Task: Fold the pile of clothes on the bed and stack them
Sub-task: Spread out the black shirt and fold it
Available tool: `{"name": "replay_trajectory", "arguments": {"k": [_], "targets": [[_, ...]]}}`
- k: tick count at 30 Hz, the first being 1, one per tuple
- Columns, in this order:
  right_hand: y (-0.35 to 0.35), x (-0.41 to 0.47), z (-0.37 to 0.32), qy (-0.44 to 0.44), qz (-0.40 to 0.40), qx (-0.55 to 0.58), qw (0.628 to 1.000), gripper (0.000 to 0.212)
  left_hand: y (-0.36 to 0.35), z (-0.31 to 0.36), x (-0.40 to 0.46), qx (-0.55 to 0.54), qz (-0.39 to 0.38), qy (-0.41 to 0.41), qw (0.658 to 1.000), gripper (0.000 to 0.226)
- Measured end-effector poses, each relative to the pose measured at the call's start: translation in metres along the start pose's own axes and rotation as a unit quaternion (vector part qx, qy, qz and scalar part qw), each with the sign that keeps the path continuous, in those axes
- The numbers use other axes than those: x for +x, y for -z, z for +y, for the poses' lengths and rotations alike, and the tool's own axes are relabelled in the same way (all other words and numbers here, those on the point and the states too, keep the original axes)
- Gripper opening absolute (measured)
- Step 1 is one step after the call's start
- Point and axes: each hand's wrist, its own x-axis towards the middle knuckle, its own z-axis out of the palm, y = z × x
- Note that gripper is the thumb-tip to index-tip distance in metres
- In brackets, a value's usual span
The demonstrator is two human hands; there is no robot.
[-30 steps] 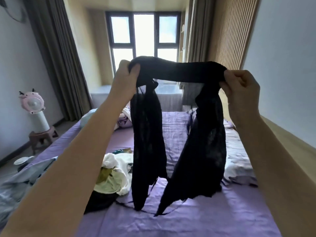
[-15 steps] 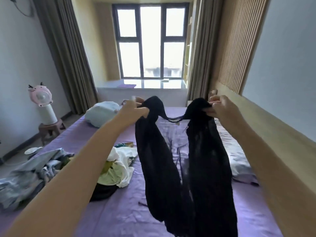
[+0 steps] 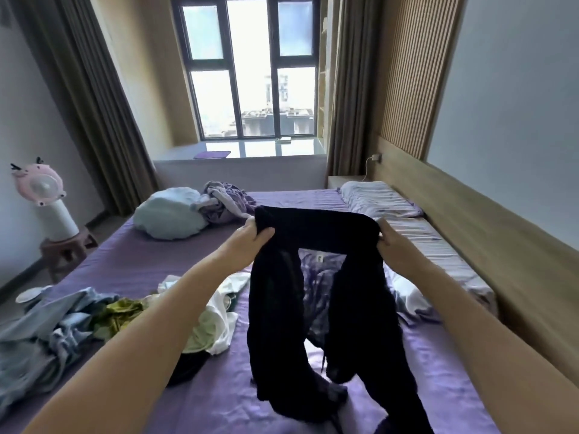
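Note:
A black sheer garment (image 3: 316, 233) is stretched between my two hands above the purple bed (image 3: 138, 258). My left hand (image 3: 250, 242) grips its left top corner and my right hand (image 3: 394, 249) grips the right top corner. Two long dark parts hang down, and their ends lie crumpled on the sheet near me. A pile of unfolded clothes (image 3: 119, 314), white, green and pale blue, lies on the bed to the left under my left arm.
A pale blue pillow (image 3: 169, 214) and a bundle of lilac cloth (image 3: 225, 198) lie at the far end. Striped pillows (image 3: 382, 198) line the wooden headboard on the right. A pink fan (image 3: 40, 186) stands on a stool left of the bed.
My hands have come down from in front of the window to just above the bed. The garment's waist is spread wide again, and its hanging ends now rest on the sheet.

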Motion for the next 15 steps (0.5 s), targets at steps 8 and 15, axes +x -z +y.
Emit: {"name": "replay_trajectory", "arguments": {"k": [8, 15], "targets": [[-0.017, 0.001, 0.003, -0.005, 0.023, 0.004, 1.000, 0.012, 0.005, 0.000, 0.011, 0.141, -0.079, -0.043, 0.986, 0.062], [0.004, -0.012, 0.001, -0.012, -0.097, 0.047, 0.994, 0.034, 0.031, 0.015, -0.005, 0.095, -0.196, -0.016, 0.976, 0.045]]}}
